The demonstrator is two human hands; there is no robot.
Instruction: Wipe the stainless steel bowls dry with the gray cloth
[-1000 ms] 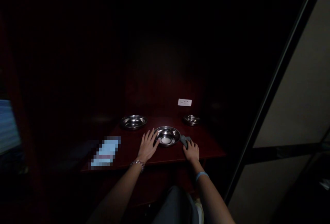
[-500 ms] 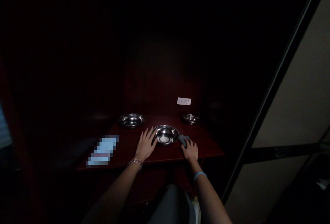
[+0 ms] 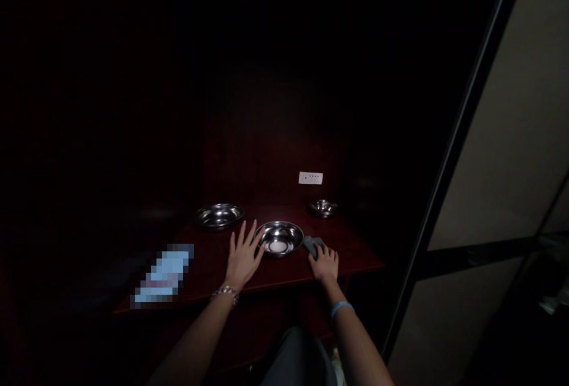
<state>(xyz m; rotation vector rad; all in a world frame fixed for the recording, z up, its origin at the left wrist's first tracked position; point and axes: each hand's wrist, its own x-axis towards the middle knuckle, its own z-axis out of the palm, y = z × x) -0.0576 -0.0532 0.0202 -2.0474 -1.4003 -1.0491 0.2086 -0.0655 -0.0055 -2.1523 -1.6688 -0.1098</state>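
Observation:
A shiny metal bowl [image 3: 280, 238] stands on the dark red shelf [image 3: 284, 270], between my hands. My left hand [image 3: 243, 257], palm down with fingers spread, is at the bowl's left rim and holds nothing. On the right, my right hand [image 3: 324, 262] has its fingers closed over a grey-blue cloth [image 3: 313, 246], which lies beside the bowl's right rim. Another metal bowl [image 3: 219, 216] is at the back left, and a smaller metal dish [image 3: 323, 208] stands at the back right.
A blurred, light blue flat item [image 3: 163, 275] lies at the shelf's left front. On the back panel sits a white socket plate [image 3: 310, 178]. A pale panel with a dark frame [image 3: 493, 137] rises on the right. My knee [image 3: 293, 359] is below the shelf.
The view has shifted slightly, so the bowls appear lower and further left. My left hand's fingers are spread wider. My right hand keeps its hold on the cloth.

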